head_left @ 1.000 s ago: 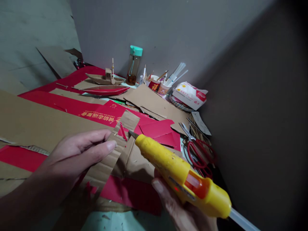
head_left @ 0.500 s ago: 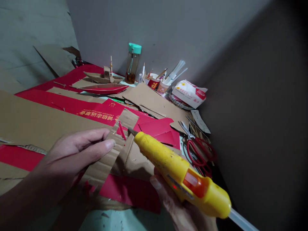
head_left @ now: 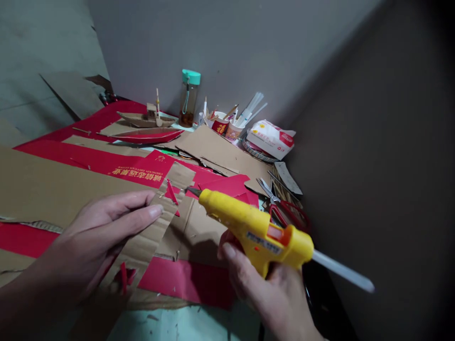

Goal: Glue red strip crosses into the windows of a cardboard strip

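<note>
Yellow glue gun (head_left: 256,229) is gripped by right hand (head_left: 273,293), fingers wrapped around the handle; nozzle is aimed at 10 o'clock, just short of the cardboard strip (head_left: 156,227). Strip is pinned flat by left hand (head_left: 103,232), fingers together and extended along it. Red scissors (head_left: 284,208) are seen at 3 o'clock of the gun, touching nothing held. Cardboard boat (head_left: 145,119), bottle (head_left: 188,97) and brush cups (head_left: 222,125) are stacked at 12 o'clock, well apart. Sheet offcuts are crowded around the strip
</note>
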